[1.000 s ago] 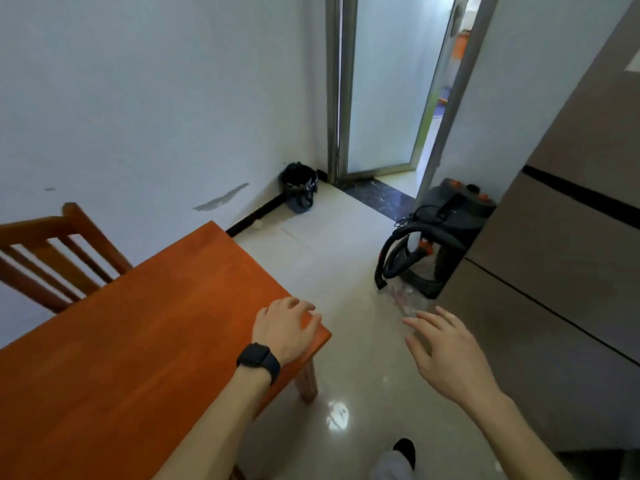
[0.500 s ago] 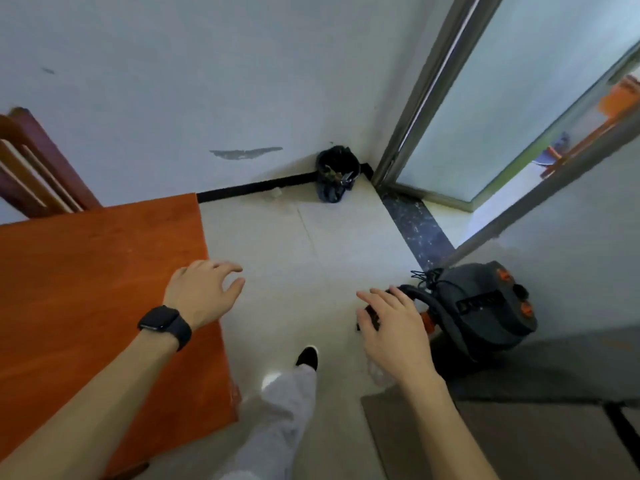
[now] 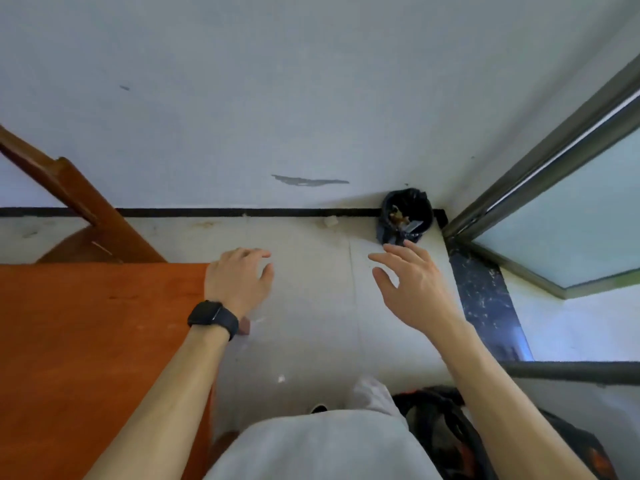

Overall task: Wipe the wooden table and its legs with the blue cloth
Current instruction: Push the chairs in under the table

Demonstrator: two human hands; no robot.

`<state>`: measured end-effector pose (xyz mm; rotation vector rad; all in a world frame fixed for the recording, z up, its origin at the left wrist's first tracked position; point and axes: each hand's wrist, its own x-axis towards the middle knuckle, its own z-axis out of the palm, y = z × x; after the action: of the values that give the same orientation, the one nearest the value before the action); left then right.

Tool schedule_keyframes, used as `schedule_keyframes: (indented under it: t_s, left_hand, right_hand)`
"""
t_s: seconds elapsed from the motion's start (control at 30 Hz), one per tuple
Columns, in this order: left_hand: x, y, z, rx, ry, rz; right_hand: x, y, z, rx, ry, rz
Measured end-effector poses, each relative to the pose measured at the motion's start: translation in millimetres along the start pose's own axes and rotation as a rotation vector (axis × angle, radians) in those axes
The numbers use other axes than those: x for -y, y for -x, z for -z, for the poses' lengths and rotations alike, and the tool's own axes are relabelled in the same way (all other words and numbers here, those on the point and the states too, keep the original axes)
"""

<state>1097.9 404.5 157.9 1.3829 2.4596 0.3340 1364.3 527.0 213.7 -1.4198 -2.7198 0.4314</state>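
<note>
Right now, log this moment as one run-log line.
left hand: open, at wooden table corner | right hand: open, empty, above floor | blue cloth: not in view | wiping: not started

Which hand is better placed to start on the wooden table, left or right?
Left, probably. The left hand sits at the wooden table corner; the right hand hangs open over bare floor. No cloth is visible.

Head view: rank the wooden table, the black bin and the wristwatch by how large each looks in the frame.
1. Wooden table, largest, though cut off by the frame edge.
2. Black bin and wristwatch: they look alike in size; the watch is far nearer the camera, so I won't rank them.
</note>
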Motion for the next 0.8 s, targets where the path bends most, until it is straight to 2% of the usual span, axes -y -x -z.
schedule_keyframes:
  t_s: [0.17, 0.33, 0.43, 0.63, 0.73, 0.8]
  left_hand:
    - [25, -75, 5, 0.005, -0.044, 0.199]
    - [63, -131, 30, -0.085, -0.025, 0.562]
    - [80, -148, 53, -0.2, 0.067, 0.797]
    - [129, -147, 95, -0.4, 0.162, 1.207]
    - [161, -150, 104, -0.475, 0.177, 1.334]
    - [186, -159, 110, -0.558, 0.239, 1.387]
  right_hand:
    - [-4, -143, -12, 0.11, -0.045, 0.143]
    - [38, -295, -24, 0.266, -0.012, 0.466]
    - [94, -371, -20, 0.335, -0.041, 0.639]
    - [231, -465, -26, 0.414, -0.12, 1.013]
    - [302, -501, -51, 0.448, -0.125, 1.215]
    - [351, -519, -69, 0.499, -0.125, 1.263]
